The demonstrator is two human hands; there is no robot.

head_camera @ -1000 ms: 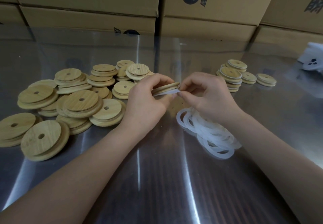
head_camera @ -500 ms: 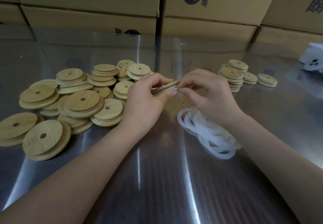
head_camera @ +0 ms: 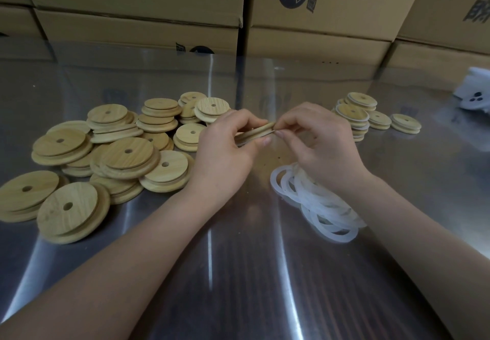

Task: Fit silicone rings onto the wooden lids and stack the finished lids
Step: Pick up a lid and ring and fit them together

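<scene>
Wooden lid is being held edge-on above the steel table, mid-frame, between both hands. Left hand is gripping it, thumb on top and fingers curled under. Right hand is pinching the lid's near rim with thumb and forefinger, other fingers curled. A thin pale strip is showing along the edge there, likely the silicone ring being seated, but it's too thin to be sure.

Progress, as a judgement: early. Finished stack, far right, is holding only a handful of lids with pale ring edges showing, and a couple more are lying just beside it. Unfitted pile at left is looking far bigger, with lids lying loose and overlapping. Loose rings are lying tangled under the right wrist, plenty left.

Materials: lids are looking like light-grained wood discs, matte, with a stepped profile and a small centre hole. Rings are looking translucent white, thin and floppy. Table is glossy, reflecting the cardboard boxes standing behind.
</scene>
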